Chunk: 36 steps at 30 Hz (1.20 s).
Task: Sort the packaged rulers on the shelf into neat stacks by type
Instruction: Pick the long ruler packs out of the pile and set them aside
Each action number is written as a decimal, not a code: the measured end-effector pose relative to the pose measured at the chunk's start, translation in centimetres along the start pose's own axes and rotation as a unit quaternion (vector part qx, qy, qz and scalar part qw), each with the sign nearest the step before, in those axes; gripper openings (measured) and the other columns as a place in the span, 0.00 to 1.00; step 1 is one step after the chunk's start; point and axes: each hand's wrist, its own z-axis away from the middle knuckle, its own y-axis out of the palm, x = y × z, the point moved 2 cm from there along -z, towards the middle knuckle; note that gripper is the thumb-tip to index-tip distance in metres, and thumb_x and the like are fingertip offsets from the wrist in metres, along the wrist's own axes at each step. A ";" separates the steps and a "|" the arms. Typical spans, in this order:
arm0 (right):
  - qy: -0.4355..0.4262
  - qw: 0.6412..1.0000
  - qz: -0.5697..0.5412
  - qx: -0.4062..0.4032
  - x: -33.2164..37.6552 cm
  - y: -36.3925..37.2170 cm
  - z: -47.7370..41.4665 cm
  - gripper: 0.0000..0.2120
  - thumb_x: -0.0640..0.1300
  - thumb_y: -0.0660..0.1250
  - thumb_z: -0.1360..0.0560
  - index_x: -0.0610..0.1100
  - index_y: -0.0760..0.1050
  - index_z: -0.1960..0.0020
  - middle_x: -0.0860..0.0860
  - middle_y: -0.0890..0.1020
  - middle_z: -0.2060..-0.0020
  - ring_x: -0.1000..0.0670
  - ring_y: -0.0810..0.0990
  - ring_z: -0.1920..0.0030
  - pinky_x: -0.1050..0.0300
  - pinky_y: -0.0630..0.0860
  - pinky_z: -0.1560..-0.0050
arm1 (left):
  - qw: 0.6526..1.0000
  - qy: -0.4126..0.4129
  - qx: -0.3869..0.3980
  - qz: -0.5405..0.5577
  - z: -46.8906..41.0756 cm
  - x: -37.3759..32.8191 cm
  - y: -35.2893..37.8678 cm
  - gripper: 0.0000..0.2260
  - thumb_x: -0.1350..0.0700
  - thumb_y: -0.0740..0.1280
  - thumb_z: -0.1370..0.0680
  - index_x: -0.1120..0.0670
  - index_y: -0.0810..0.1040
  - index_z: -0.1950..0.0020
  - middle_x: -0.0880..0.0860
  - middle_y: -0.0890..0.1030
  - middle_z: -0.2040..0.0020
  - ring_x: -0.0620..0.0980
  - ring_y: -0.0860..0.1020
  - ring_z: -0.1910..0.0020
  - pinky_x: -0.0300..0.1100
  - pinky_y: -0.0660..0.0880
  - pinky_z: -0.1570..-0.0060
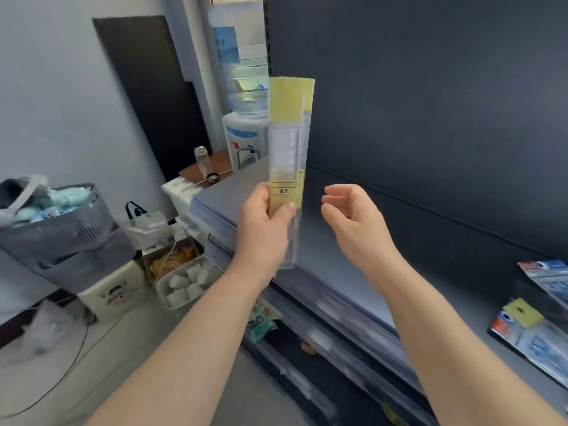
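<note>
While left hand [263,216] pinches yellow-labelled rulers [289,167] upright above the shelf [344,272], probably to square them, right hand [350,210] hangs loosely curled, empty. Blue packs [534,339] lie far right.

The ruler pack [289,167] is a clear, glossy plastic sleeve with matt yellow paper bands inside. The shelf [338,272] looks like smooth, matt grey painted metal, its back panel [430,103] darker and just as dull. The flat packs [534,342] at the right are shiny, reflective film. The water bottle [246,84] is clear plastic; the basket [61,219] is matt grey plastic
</note>
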 end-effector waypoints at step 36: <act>0.175 0.823 0.541 0.001 -3.3 5.1 -6.6 0.15 0.51 0.58 0.20 0.53 0.72 0.35 0.51 0.76 0.40 0.46 0.74 0.39 0.50 0.71 0.44 | 0.807 0.108 0.394 -0.427 -15.2 6.4 4.2 0.18 0.49 0.65 0.21 0.50 0.73 0.31 0.53 0.74 0.33 0.56 0.70 0.34 0.49 0.71 0.44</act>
